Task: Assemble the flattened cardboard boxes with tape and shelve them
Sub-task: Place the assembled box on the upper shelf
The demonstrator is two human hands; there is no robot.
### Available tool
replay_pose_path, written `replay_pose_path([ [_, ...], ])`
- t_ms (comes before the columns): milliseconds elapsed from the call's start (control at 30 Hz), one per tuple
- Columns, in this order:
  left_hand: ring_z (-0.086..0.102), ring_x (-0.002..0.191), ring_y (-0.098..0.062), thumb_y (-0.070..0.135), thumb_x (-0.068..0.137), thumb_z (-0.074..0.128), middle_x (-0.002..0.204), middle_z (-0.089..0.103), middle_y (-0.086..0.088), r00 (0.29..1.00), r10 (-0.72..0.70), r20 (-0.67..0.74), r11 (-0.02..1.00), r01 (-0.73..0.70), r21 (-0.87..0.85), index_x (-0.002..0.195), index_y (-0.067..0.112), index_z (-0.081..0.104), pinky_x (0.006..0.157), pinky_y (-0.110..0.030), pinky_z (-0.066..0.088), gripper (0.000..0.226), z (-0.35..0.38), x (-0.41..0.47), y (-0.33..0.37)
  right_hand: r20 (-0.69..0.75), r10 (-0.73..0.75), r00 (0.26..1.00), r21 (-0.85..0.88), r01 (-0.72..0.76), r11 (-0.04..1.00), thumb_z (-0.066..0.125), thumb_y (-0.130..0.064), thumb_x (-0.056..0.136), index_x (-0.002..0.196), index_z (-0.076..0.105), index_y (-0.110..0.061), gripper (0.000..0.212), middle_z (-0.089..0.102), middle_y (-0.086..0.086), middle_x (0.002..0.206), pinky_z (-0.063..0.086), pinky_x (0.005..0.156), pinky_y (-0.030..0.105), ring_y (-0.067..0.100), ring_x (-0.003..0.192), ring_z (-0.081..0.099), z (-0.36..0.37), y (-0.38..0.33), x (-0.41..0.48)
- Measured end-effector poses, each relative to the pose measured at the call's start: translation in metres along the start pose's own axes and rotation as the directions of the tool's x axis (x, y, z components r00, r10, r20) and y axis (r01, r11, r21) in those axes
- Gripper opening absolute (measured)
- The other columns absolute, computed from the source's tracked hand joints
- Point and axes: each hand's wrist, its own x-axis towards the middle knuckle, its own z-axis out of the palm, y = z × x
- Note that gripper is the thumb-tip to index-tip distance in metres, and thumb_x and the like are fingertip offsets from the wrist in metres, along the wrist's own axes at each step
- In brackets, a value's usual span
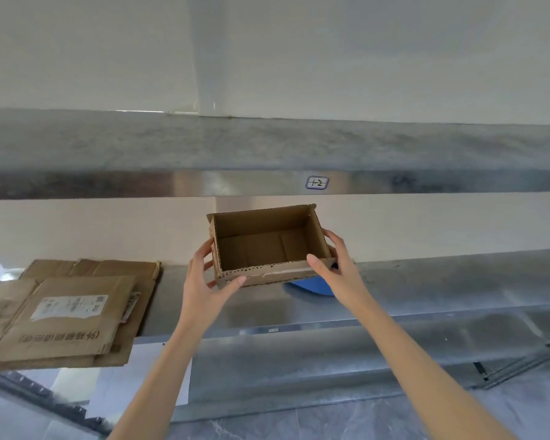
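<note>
The left hand and the right hand gripped an open box, thumbs on its front wall and fingers curled round its sides. Below the fingers lay a grey metal shelf. Left of them lay flat cardboard. Above them were a second shelf and a pale wall.

A blue object sits mostly hidden behind the box, its identity unclear.
</note>
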Motion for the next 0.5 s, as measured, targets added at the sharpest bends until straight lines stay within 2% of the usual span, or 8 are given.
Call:
replay_pose_path([
  [67, 0.047, 0.128, -0.009, 0.041, 0.065, 0.084, 0.144, 0.044, 0.014, 1.000, 0.016, 0.016, 1.000, -0.016, 0.003, 0.144, 0.037, 0.034, 0.094, -0.031, 0.052, 0.094, 0.026, 0.004, 0.010, -0.045, -0.004, 0.999, 0.010, 0.004, 1.000, 0.063, -0.060, 0.083, 0.128, 0.029, -0.065, 0.057, 0.035, -0.056, 0.122, 0.040, 0.083, 0.001, -0.022, 0.118, 0.039, -0.026, 0.004, -0.001],
  [133, 0.047, 0.127, -0.008, 0.039, 0.067, 0.085, 0.144, 0.043, 0.014, 0.999, 0.034, 0.041, 0.999, -0.035, 0.007, 0.144, 0.038, 0.034, 0.089, -0.025, 0.051, 0.091, 0.054, 0.009, 0.021, -0.091, -0.003, 0.996, 0.025, 0.005, 1.000, 0.062, -0.061, 0.082, 0.132, 0.032, -0.060, 0.059, 0.038, -0.050, 0.126, 0.042, 0.081, 0.001, -0.017, 0.121, 0.040, -0.054, 0.010, -0.002],
  [233, 0.049, 0.126, -0.008, 0.032, 0.071, 0.086, 0.143, 0.044, 0.013, 0.995, 0.059, 0.078, 0.998, -0.060, 0.004, 0.144, 0.036, 0.035, 0.091, -0.033, 0.055, 0.089, 0.100, 0.011, 0.034, -0.142, 0.003, 0.990, 0.041, 0.003, 0.999, 0.062, -0.058, 0.082, 0.140, 0.035, -0.046, 0.066, 0.043, -0.035, 0.133, 0.044, 0.083, 0.005, -0.001, 0.128, 0.043, -0.102, 0.026, -0.004],
  [300, 0.050, 0.126, -0.009, 0.034, 0.070, 0.086, 0.143, 0.044, 0.012, 0.992, 0.074, 0.100, 0.997, -0.074, -0.001, 0.145, 0.033, 0.036, 0.092, -0.038, 0.056, 0.090, 0.135, 0.009, 0.044, -0.161, 0.000, 0.987, 0.022, 0.004, 1.000, 0.062, -0.058, 0.083, 0.143, 0.035, -0.041, 0.068, 0.045, -0.029, 0.136, 0.042, 0.083, 0.002, 0.002, 0.129, 0.042, -0.139, 0.038, -0.006],
  [367, 0.051, 0.125, -0.010, 0.040, 0.068, 0.084, 0.143, 0.045, 0.011, 0.989, 0.077, 0.124, 0.997, -0.077, -0.009, 0.145, 0.032, 0.035, 0.092, -0.037, 0.056, 0.091, 0.175, 0.005, 0.055, -0.173, 0.008, 0.985, 0.014, -0.005, 1.000, 0.062, -0.058, 0.082, 0.144, 0.036, -0.040, 0.069, 0.045, -0.024, 0.139, 0.040, 0.083, 0.000, 0.001, 0.127, 0.042, -0.179, 0.050, -0.009],
  [433, 0.051, 0.125, -0.011, 0.040, 0.069, 0.084, 0.143, 0.046, 0.010, 0.985, 0.084, 0.153, 0.996, -0.082, -0.022, 0.145, 0.030, 0.036, 0.096, -0.038, 0.054, 0.090, 0.218, 0.000, 0.067, -0.195, 0.023, 0.981, 0.014, -0.021, 1.000, 0.063, -0.059, 0.081, 0.142, 0.037, -0.043, 0.068, 0.046, -0.035, 0.132, 0.038, 0.083, -0.001, -0.009, 0.123, 0.043, -0.220, 0.060, -0.015],
  [500, 0.049, 0.127, -0.011, 0.041, 0.071, 0.083, 0.144, 0.045, 0.011, 0.979, 0.096, 0.180, 0.995, -0.093, -0.024, 0.145, 0.032, 0.035, 0.098, -0.039, 0.053, 0.088, 0.263, -0.007, 0.079, -0.221, 0.039, 0.974, 0.013, -0.037, 0.999, 0.063, -0.059, 0.080, 0.137, 0.037, -0.047, 0.064, 0.044, -0.052, 0.117, 0.035, 0.081, -0.005, -0.027, 0.113, 0.040, -0.264, 0.073, -0.022],
])
